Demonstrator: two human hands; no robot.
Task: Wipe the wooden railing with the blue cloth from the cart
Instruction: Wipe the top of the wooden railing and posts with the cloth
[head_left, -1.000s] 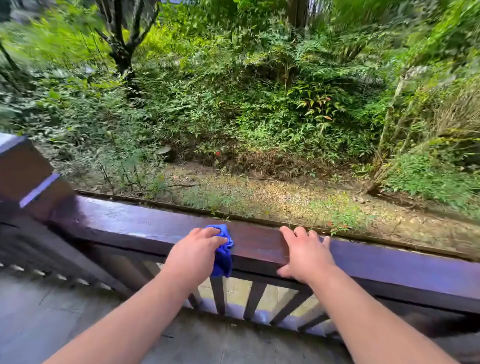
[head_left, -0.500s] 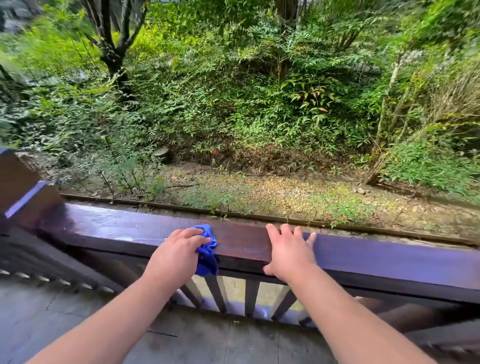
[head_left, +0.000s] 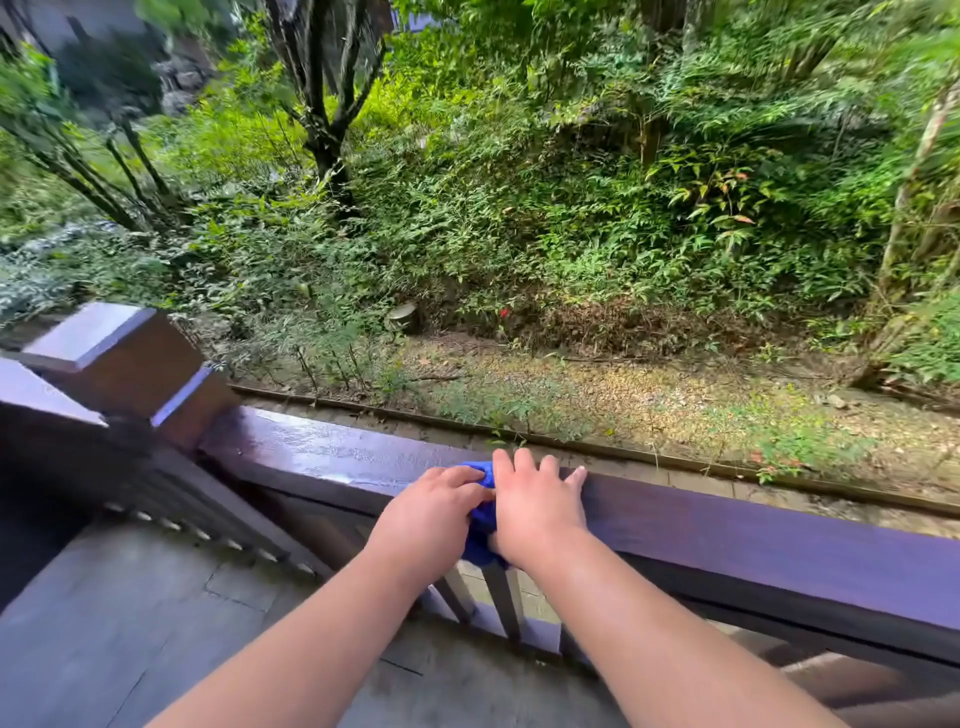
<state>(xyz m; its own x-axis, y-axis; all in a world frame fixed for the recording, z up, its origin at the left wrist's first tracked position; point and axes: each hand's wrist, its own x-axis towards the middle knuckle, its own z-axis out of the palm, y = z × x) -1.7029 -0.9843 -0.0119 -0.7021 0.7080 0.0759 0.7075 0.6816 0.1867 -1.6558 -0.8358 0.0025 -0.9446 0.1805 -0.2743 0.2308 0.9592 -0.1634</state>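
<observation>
**Both hands on the cloth at the rail**

The left hand (head_left: 431, 512) grips the blue cloth (head_left: 482, 525) bunched on the wooden railing (head_left: 753, 540). Touching it, the right hand (head_left: 537, 506) lies flat, fingers spread. A corner post (head_left: 124, 358) stands left.

An outdoor deck in daylight, floored with grey stone tiles (head_left: 156, 623). Beyond its edge lies a strip of gravelly ground (head_left: 649, 405) scattered with small weeds. Behind that rises a bank of dense green shrubs and ferns (head_left: 519, 208). A dark, branching tree trunk (head_left: 322, 130) stands at upper left.
</observation>
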